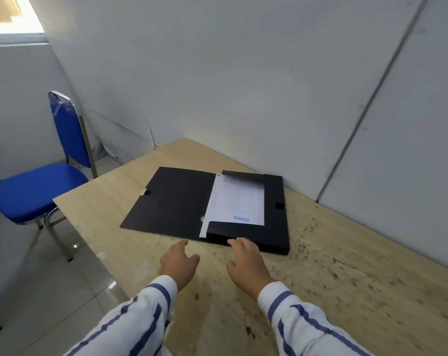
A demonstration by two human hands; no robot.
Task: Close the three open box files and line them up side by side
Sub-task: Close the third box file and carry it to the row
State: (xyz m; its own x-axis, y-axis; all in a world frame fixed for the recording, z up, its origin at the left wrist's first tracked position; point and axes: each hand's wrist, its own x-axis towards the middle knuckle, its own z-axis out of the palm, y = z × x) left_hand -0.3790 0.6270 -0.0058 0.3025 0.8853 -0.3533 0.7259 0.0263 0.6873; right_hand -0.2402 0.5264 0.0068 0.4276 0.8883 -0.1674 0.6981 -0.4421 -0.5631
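Observation:
One black box file (274, 217) lies open on the wooden table (346, 265), its lid flap (171, 201) spread flat to the left. White paper (237, 201) with a blue stamp rests inside the tray part. My left hand (179, 264) hovers just in front of the file's near edge, fingers apart and empty. Fingertips of my right hand (246, 263) touch the near wall of the file's tray, holding nothing. Only this one file is in view.
A blue chair (43, 188) with metal legs stands left of the table on a tiled floor. White wall panels (243, 86) run close behind the file. Dark speckles stain the table's right part.

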